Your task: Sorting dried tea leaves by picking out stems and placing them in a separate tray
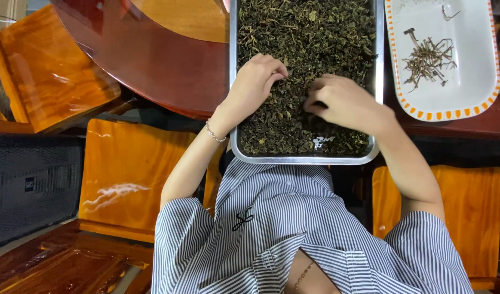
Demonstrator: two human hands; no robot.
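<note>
— Where are the hands?
— Centre frame: left hand (255, 81) and right hand (345, 102), fingers curled, pinch dried leaves (307, 38) in a steel tray (304, 159) on the tabletop (163, 65).
— Upper right?
— A white dish (478, 81) of stems (427, 59) (orange-trimmed).

The metal tray (304, 159) and the white plate (478, 60) run off the top edge, the fingertips of both the left hand (253, 86) and right hand (345, 103) curl out of sight, perhaps pinching dried leaves (310, 38).
</note>
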